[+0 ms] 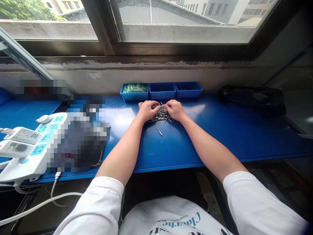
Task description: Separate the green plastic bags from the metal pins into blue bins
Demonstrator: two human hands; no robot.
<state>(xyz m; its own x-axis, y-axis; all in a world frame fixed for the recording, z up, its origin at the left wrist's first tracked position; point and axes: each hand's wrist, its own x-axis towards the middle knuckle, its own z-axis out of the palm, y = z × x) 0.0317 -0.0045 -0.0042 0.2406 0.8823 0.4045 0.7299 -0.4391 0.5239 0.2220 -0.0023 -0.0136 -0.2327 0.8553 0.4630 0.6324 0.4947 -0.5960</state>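
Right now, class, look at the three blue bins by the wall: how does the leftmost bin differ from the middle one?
The leftmost bin holds a heap of pale green parts, while the middle bin shows only its bare blue floor. The leftmost bin stands beyond the left hand; the middle bin stands beyond the pile of small metal pins between both hands. Both are shallow, open, blue and rectangular, side by side in one row.

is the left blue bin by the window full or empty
Not empty: the left blue bin holds a layer of green pieces, though not heaped. The middle bin shows only bare blue inside.
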